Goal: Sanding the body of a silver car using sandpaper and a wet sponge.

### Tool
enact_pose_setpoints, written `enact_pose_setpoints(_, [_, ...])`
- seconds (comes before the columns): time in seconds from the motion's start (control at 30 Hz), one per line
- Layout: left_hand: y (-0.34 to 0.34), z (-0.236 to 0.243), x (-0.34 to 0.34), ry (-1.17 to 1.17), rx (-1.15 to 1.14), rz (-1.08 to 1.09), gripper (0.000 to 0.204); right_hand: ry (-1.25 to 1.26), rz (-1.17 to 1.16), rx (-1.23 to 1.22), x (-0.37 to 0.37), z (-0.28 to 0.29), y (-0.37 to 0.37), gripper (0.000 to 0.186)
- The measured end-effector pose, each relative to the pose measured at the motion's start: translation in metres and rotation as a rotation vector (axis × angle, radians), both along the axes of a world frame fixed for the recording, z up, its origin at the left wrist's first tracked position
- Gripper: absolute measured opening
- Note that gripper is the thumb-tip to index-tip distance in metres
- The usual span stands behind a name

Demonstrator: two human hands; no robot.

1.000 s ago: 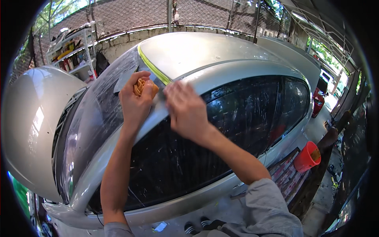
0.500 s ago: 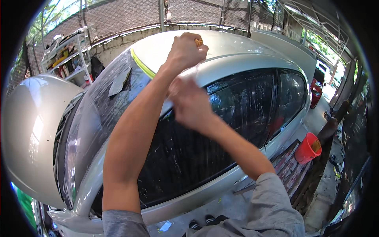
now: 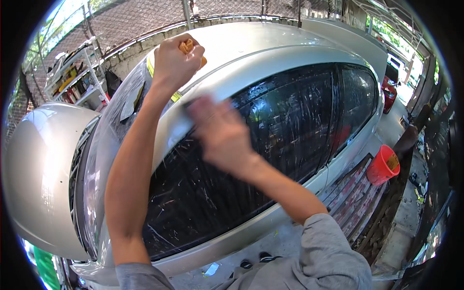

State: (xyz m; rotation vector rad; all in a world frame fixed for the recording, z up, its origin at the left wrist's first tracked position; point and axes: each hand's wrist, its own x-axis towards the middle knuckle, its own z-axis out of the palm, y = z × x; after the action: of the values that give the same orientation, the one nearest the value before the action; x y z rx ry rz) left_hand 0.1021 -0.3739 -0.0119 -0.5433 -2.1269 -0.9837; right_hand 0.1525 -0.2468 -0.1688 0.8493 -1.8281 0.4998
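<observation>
My left hand [image 3: 176, 58] is closed in a fist around a crumpled orange cloth [image 3: 186, 47], raised above the roof edge near the windshield. Lower down, my right hand [image 3: 220, 133] is blurred by motion along the silver pillar and roof rail [image 3: 174, 126], above the front side window. Something dark and reddish shows under its fingertips, too smeared to name. The silver car's roof [image 3: 251, 41] stretches beyond both hands. The dark side window [image 3: 208, 188] has whitish streaks and drips. Clear plastic film [image 3: 104, 152] covers the windshield, with yellow-green tape [image 3: 176, 96] along its upper edge.
A red bucket [image 3: 383, 166] stands on a slatted wooden bench [image 3: 345, 195] at the right. At the far left, a white shelf rack [image 3: 82, 79] holds tools and bottles. A chain-link fence [image 3: 140, 21] and low wall run behind the car. A red car [image 3: 389, 87] is farther right.
My left hand, still gripping the orange cloth, has moved left toward the windshield. My right hand has shifted slightly left and down along the frame. The view has shifted a little.
</observation>
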Motion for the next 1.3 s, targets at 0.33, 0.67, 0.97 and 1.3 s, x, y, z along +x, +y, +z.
enact_pose_setpoints(0.33, [0.086,0.010,-0.039,0.310,-0.213,-0.251,0.025,0.077,-0.266,-0.351,-0.039,0.024,0.051,0.045])
enact_pose_setpoints(0.67, [-0.021,-0.022,-0.033,0.000,0.111,-0.021,0.021,0.045,-0.058,-0.200,-0.004,0.005,0.004,0.046])
enact_pose_setpoints(0.97, [-0.064,-0.066,0.024,0.032,0.266,0.060,0.023,0.077,0.054,-0.058,0.014,-0.008,-0.012,0.049])
enact_pose_setpoints(1.3, [-0.054,-0.066,0.033,-0.085,0.429,-0.026,0.025,0.152,-0.270,-0.463,-0.049,0.033,0.033,0.045])
